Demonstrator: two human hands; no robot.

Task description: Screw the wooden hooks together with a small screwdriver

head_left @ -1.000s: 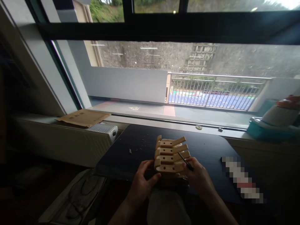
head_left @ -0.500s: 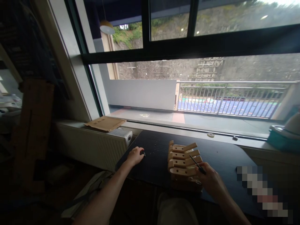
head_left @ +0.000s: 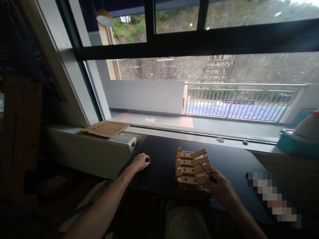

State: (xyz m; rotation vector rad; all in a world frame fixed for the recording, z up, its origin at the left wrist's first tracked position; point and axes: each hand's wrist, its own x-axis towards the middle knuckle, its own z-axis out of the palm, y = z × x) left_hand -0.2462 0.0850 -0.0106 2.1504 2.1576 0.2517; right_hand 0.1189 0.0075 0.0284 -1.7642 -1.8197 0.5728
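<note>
My left hand [head_left: 140,162] is closed at the left side of the black table [head_left: 159,179]. Its fingertips are round a small dark object [head_left: 148,160] whose kind I cannot make out. My right hand [head_left: 219,183] grips a thin tool with a dark handle [head_left: 211,177], perhaps a screwdriver, its narrow tip pointing up and left over the wood. Just left of that hand, several pale curved wooden hooks [head_left: 188,162] with paired holes sit side by side in a row. Clear wrapping shows near them, and what they rest on is partly hidden in shadow.
Small crumbs [head_left: 160,156] lie on the table near the far left. A tape roll [head_left: 220,139] and a small dark item [head_left: 245,142] are on the windowsill. A radiator [head_left: 99,149] with a cardboard piece [head_left: 106,128] on top stands left. A blurred-out object [head_left: 274,200] lies right.
The view has shifted slightly, so everything appears a little further left and higher. Both hands keep their holds, and the wooden hooks stay in place.
</note>
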